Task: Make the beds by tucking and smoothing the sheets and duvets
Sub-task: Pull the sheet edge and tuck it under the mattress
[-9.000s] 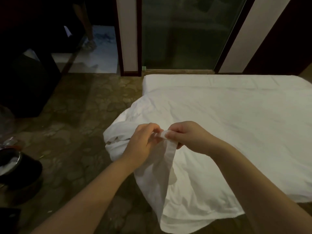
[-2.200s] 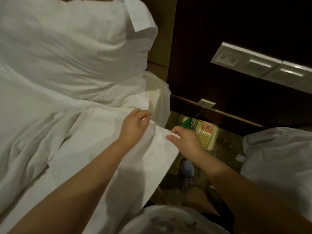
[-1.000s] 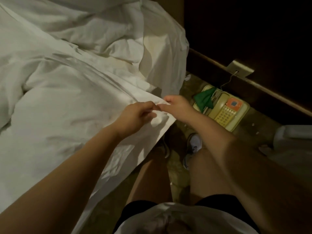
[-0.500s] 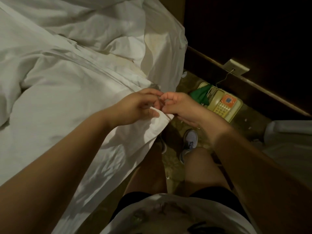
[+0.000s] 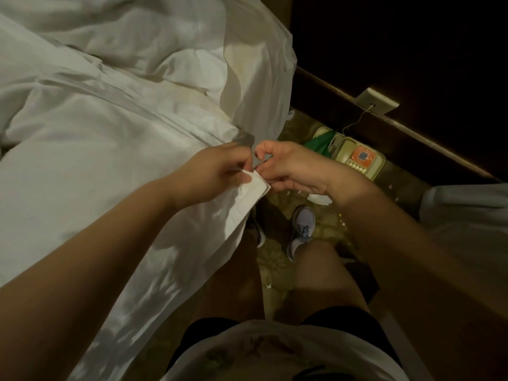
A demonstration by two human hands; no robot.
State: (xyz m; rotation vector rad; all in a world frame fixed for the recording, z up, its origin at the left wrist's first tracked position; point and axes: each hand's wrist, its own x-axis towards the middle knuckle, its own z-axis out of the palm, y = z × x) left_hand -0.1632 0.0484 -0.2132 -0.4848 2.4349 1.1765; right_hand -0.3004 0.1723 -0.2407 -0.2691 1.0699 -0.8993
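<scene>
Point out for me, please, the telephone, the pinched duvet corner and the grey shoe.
telephone [image 5: 363, 156], head view, on its orange panel.
duvet corner [image 5: 257, 188], head view, on the folded white tip.
grey shoe [image 5: 302, 229], head view, on the laces.

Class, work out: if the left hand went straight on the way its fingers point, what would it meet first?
Probably the right hand, just beyond the sheet corner the left hand pinches.

Rumpled duvet [image 5: 82, 160], loose sheet [image 5: 255, 50] on bed [image 5: 189, 90]; yellow telephone [image 5: 357, 158], green cloth [image 5: 319, 143] on patterned floor [image 5: 275, 259].
</scene>
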